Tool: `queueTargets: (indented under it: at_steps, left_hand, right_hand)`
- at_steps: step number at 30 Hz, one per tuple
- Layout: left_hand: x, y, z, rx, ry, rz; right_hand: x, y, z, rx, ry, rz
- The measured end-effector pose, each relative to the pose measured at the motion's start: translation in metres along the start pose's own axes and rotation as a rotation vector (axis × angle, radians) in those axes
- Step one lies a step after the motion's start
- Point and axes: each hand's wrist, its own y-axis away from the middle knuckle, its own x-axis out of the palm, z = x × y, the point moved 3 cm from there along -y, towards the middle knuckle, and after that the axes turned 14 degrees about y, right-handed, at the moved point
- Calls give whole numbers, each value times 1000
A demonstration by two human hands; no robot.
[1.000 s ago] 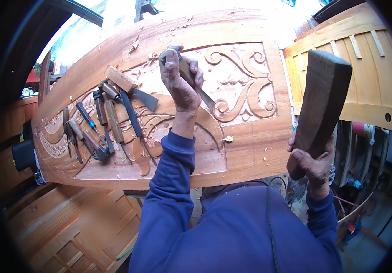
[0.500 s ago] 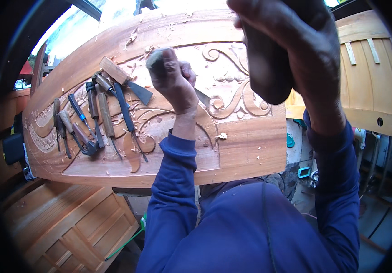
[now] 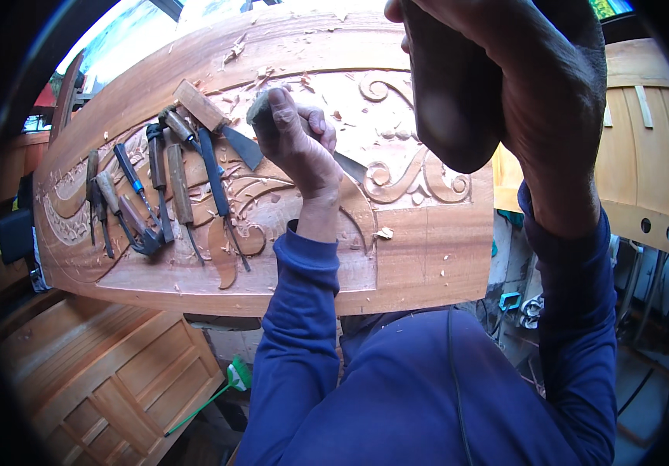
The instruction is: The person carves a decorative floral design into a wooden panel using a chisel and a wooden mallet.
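My left hand (image 3: 309, 159) is wrapped around a carving chisel (image 3: 262, 115). The butt of its handle sticks out past my thumb, and part of the flat blade shows to the right of my fist, over the carved scrollwork. High at the right and close to the camera, my right hand (image 3: 556, 116) grips a dark, round-ended wooden mallet (image 3: 457, 101). It hangs above the panel, apart from the chisel. Below both lies a wooden panel (image 3: 431, 256) carved in relief with scrolls and leaves. Wood shavings are scattered over it.
Several chisels and gouges (image 3: 179, 182) lie on the panel's left part, beside a wide-bladed tool with a wooden block handle (image 3: 201, 106). Panelled doors (image 3: 148, 365) stand at lower left, near a green broom (image 3: 238, 374). Another slatted wooden piece (image 3: 633, 147) is at right.
The mallet and my right hand sit slightly higher and nearer the camera. My left hand keeps its hold on the chisel in nearly the same place. The whole view has shifted a little.
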Motion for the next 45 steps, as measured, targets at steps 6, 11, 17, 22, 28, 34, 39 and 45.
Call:
queueTargets:
  at_steps: [6,11,17,22,28,34,39,45]
  left_hand:
    - [2,6,-3,49,-28,42]
    - [-2,17,-8,149,-59,-69]
    - [5,30,-2,151,77,33]
    - [-13,27,-9,183,60,-37]
    - [-12,31,-4,250,78,-10]
    - [-12,35,-3,157,112,-14]
    - [-12,42,-2,233,95,-36]
    - [-10,45,-3,225,94,-59]
  right_hand:
    - [6,-7,1,-32,15,2]
    - [25,-15,14,-159,71,5]
    - [73,-50,41,-651,473,380]
    - [88,-61,52,-830,602,513]
    - [89,-50,56,-851,560,317]
    - [89,-49,49,-870,344,202]
    - [84,-37,49,-1022,721,362]
    - [79,-41,61,-914,499,38]
